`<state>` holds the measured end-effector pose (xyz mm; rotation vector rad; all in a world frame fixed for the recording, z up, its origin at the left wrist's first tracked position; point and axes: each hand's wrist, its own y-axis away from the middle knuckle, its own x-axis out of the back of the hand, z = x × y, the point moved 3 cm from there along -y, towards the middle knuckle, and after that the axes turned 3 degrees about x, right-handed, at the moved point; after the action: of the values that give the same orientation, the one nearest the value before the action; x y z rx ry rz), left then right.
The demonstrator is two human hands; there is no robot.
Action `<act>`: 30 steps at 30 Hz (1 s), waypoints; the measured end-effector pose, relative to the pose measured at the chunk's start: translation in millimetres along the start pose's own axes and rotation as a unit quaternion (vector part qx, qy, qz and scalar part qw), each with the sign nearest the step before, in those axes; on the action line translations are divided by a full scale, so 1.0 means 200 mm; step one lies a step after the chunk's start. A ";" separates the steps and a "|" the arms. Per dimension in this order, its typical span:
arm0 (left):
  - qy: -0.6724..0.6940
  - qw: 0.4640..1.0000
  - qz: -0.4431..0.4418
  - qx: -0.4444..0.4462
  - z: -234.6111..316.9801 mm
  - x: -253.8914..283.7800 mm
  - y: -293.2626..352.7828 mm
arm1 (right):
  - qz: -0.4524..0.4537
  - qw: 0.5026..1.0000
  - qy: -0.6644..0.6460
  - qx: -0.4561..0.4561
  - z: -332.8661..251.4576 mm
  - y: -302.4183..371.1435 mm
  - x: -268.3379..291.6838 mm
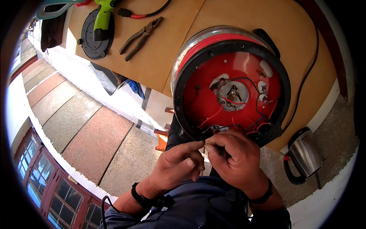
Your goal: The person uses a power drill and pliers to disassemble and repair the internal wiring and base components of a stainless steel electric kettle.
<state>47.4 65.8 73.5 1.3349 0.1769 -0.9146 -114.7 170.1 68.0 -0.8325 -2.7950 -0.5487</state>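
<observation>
Low in the middle, my right hand (pixel 236 158) is closed, with thumb and index finger pinched together. Whatever lies between those fingertips is too small to make out. My left hand (pixel 177 162) stretches its index finger to the tips of the right one, its thumb standing apart and other fingers curled. Just beyond the hands is a round steel appliance (pixel 198 86), its red underside showing inside a black rim (pixel 284 91). Red and dark wires (pixel 211 116) run across it around a central metal disc (pixel 244 89). My right knuckles overlap the rim's near edge.
The wooden table (pixel 164 57) carries pliers (pixel 141 38), a round black cover (pixel 91 42), a green-handled tool (pixel 102 19) and a black cable (pixel 307 76). A steel kettle (pixel 307 154) with a black handle stands beyond the table's right edge. Paving slabs (pixel 91 141) lie at left.
</observation>
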 end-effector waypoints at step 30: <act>-0.056 0.988 0.141 -0.037 -0.08 0.16 -0.07 | -0.167 0.933 0.316 -0.046 -0.09 -0.23 -0.16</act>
<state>65.0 65.0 38.6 1.2009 -0.0637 -0.7326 -112.9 111.8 62.2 -0.1297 -2.3132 -0.8294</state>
